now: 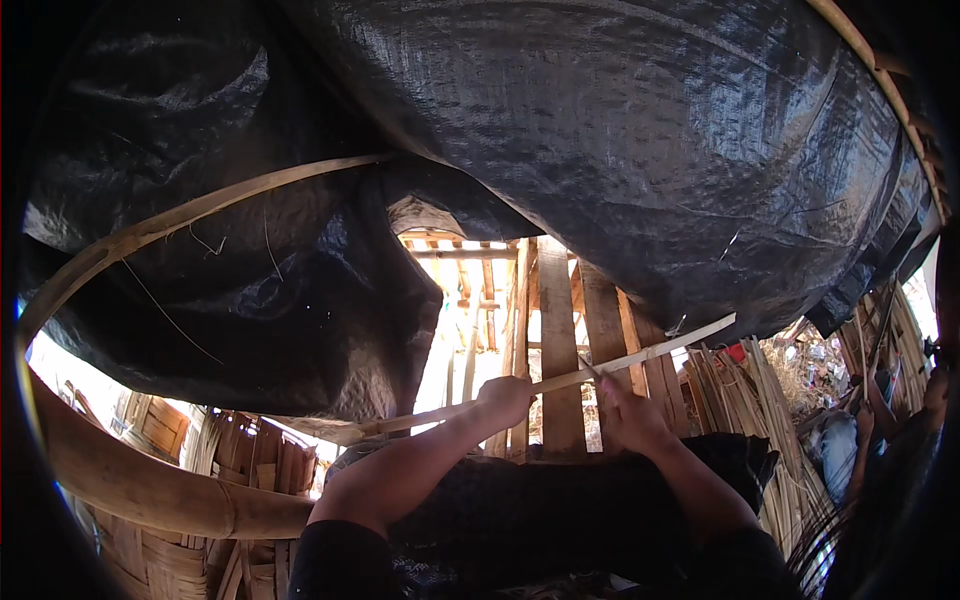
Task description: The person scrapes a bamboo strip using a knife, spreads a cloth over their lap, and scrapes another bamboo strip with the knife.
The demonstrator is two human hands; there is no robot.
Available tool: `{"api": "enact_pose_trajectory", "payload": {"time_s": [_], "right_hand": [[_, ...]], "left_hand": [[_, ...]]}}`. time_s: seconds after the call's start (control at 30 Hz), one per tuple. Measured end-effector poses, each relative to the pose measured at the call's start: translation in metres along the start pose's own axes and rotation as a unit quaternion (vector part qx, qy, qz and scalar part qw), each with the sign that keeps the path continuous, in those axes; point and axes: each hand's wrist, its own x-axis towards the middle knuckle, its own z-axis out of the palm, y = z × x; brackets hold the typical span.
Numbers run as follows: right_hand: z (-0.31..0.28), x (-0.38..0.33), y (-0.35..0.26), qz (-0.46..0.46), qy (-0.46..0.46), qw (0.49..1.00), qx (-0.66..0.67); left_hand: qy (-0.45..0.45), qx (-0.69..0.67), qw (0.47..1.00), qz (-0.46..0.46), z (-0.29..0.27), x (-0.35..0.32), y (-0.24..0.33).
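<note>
A long, pale bamboo strip slants across in front of me, its lower end to the left and its upper end to the right. My left hand is closed round the strip near its middle. Beside it on the right, my right hand is closed on what looks like a small knife. Only a narrow, blade-like tip shows, close against the strip; the handle is hidden in the fingers. Dark cloth covers my lap beneath both forearms.
Black plastic sheeting hangs overhead and ahead. Wooden slats stand beyond my hands. A thick bamboo pole crosses at lower left, near woven panels. Bundled bamboo strips lean at right, where another person is partly visible.
</note>
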Motion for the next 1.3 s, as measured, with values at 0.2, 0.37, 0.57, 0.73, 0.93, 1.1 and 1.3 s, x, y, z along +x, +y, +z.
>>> {"api": "enact_pose_trajectory", "payload": {"time_s": [0.2,0.37,0.57,0.73,0.93,1.1,1.3], "right_hand": [[0.004,-0.002,0.001,0.073,-0.109,0.991,-0.039],[0.003,-0.003,-0.003,0.074,-0.113,0.99,-0.036],[0.003,0.0,-0.006,0.067,-0.116,0.99,-0.037],[0.016,-0.008,-0.01,0.012,-0.092,0.995,-0.031],[0.016,-0.001,-0.01,0.067,-0.101,0.991,-0.057],[0.024,-0.001,-0.005,0.046,-0.094,0.994,-0.031],[0.021,0.005,-0.005,0.066,-0.094,0.991,-0.065]], "left_hand": [[-0.011,0.001,1.0,-0.012,-0.003,0.0,0.003],[-0.016,0.006,1.0,-0.014,-0.003,-0.001,0.003],[-0.057,0.002,0.998,-0.011,-0.012,-0.002,0.005],[-0.062,0.006,0.998,-0.011,-0.009,0.0,0.005],[-0.044,0.006,0.999,-0.012,-0.007,0.0,0.004],[-0.047,0.003,0.999,-0.014,-0.011,-0.003,0.006],[-0.053,-0.019,0.998,-0.029,-0.012,-0.002,0.007]]}}
